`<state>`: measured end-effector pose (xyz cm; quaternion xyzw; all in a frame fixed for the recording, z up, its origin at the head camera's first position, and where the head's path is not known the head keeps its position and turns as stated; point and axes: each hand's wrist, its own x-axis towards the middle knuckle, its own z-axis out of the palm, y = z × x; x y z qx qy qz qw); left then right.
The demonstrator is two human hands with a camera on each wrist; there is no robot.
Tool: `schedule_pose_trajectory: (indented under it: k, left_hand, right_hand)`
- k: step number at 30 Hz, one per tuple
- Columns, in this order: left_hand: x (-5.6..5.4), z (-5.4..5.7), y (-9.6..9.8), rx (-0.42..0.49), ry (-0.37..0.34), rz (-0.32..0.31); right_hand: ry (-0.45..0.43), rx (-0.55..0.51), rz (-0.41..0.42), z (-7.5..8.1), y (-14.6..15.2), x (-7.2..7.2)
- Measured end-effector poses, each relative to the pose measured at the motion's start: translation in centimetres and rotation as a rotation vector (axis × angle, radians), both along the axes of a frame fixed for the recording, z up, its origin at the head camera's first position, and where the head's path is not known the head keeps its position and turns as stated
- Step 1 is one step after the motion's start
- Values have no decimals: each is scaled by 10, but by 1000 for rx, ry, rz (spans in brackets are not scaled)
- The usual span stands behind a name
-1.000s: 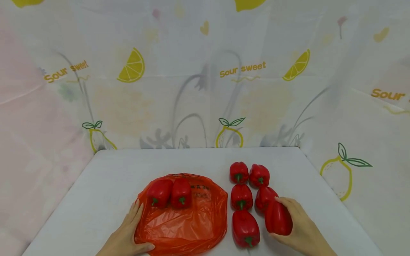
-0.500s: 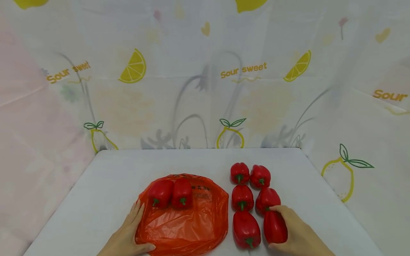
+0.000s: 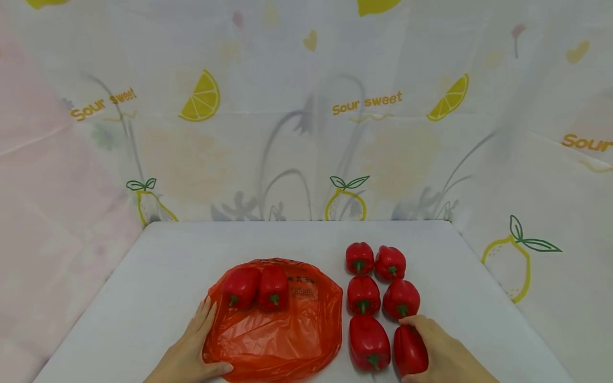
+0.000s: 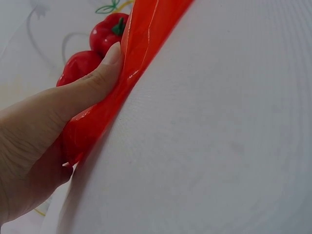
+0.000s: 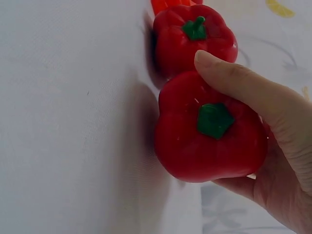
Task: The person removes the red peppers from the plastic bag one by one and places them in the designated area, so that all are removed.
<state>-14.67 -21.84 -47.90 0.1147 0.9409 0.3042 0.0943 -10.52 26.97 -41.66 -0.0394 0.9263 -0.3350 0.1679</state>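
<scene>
My right hand (image 3: 442, 346) grips a red bell pepper (image 3: 408, 351) from its right side, at the near end of the right-hand column of peppers. In the right wrist view, the thumb lies over the held pepper (image 5: 190, 151), whose green stem end faces the camera. My left hand (image 3: 191, 340) holds the left side of an orange-red plastic bag (image 3: 268, 340), thumb along the near edge and fingers along the side. Two red bell peppers, a left one (image 3: 241, 287) and a right one (image 3: 273, 287), lie in the far left part of the open bag.
Beside the held pepper lies another bell pepper (image 3: 369, 343). Beyond them, several more form two columns, among them a near right one (image 3: 401, 298) and a far left one (image 3: 359, 257). The white table (image 3: 158, 276) ends at a printed cloth backdrop (image 3: 268, 133).
My right hand has brought its bell pepper down and towards the near edge, away from the pepper behind it, which now shows fully. My left hand stays at the bag.
</scene>
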Motion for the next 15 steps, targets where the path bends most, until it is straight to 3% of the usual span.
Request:
schedule_pose_trajectory:
  k: [15]
  left_hand:
    - [2,1,0,0,32,-11]
  right_hand:
    - [72,84,83,-5,-2,-5]
